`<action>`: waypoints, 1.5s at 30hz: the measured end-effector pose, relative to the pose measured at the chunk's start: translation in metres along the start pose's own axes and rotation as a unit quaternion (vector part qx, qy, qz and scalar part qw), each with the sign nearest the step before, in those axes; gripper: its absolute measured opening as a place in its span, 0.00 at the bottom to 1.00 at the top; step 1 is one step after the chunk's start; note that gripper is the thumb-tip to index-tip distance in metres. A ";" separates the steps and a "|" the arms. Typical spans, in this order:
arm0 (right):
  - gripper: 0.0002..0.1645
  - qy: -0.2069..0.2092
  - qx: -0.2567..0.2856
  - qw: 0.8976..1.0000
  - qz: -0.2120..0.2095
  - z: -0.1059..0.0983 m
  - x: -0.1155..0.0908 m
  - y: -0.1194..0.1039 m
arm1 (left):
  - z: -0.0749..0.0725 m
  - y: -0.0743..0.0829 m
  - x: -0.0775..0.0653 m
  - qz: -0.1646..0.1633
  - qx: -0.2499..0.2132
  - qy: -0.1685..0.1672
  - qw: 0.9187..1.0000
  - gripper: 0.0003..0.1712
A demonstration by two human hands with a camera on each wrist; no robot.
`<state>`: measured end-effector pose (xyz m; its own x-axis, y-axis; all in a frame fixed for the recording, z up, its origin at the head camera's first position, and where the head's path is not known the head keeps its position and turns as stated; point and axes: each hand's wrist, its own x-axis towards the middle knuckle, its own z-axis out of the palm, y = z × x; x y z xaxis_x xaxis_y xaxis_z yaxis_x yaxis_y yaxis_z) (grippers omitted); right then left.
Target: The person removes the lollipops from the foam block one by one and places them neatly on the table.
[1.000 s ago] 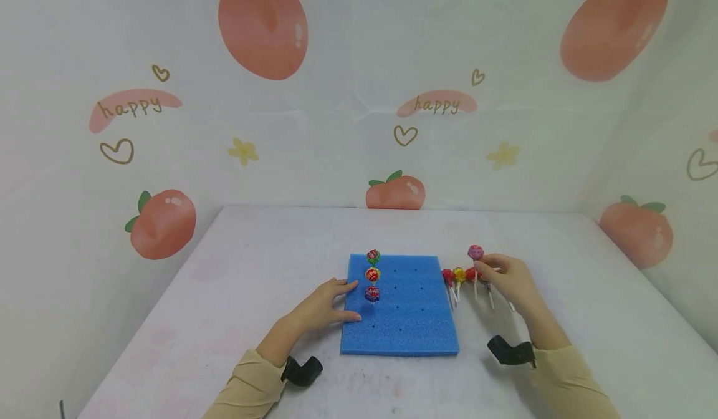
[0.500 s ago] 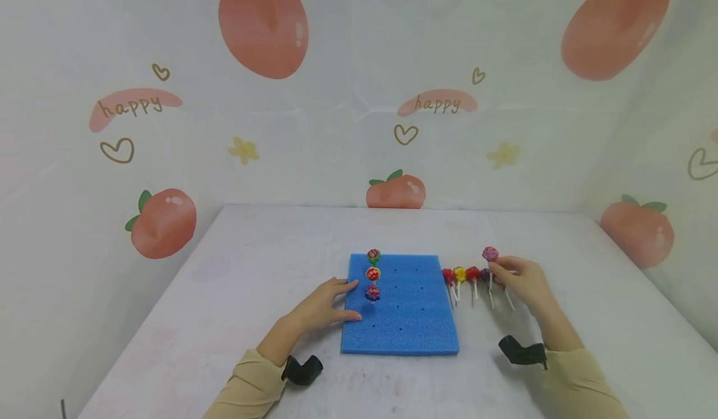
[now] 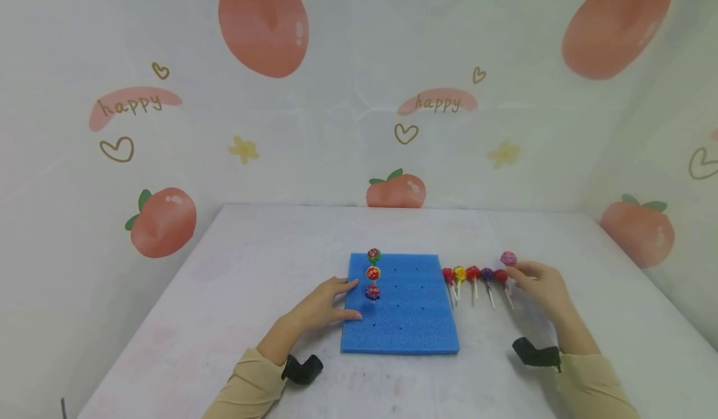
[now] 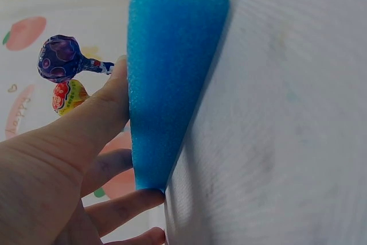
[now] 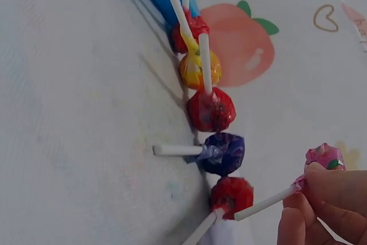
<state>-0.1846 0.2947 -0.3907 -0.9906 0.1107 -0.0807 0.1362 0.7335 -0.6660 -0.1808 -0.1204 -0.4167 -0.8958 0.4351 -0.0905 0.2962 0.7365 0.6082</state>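
My right hand (image 3: 540, 286) pinches a pink lollipop (image 3: 508, 258) just below its wrapped head, above the right end of a row of lollipops. In the right wrist view the white stick of this pink lollipop (image 5: 324, 156) points down and left. The row on the table holds red (image 3: 501, 276), purple (image 3: 487, 274) and yellow (image 3: 460, 274) lollipops, heads away from me. My left hand (image 3: 322, 305) rests with extended fingers on the left edge of a blue foam board (image 3: 415, 338). Three lollipops (image 3: 373, 273) stand upright in the board's left column.
Small holes dot the rest of the foam board. The board and the lollipop row lie on a white table (image 3: 269, 238). A white curtain (image 3: 314, 113) printed with peaches stands behind and at the sides. A black wrist mount (image 3: 535, 351) sits at each cuff.
My right hand has moved right with the pink lollipop, from over the middle of the row to its right end, and lowered slightly. The left hand and the board have stayed put.
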 end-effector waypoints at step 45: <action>0.40 -0.038 0.002 0.995 0.096 -0.007 0.002 0.024 | -0.002 0.002 -0.002 0.001 -0.013 -0.002 1.000 0.42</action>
<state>-0.1832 0.3172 -0.4020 -0.9446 0.1973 -0.2624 0.3230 0.7011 -0.6357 -0.1791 -0.1205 -0.4137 -0.8942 0.4383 -0.0915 0.2895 0.7218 0.6286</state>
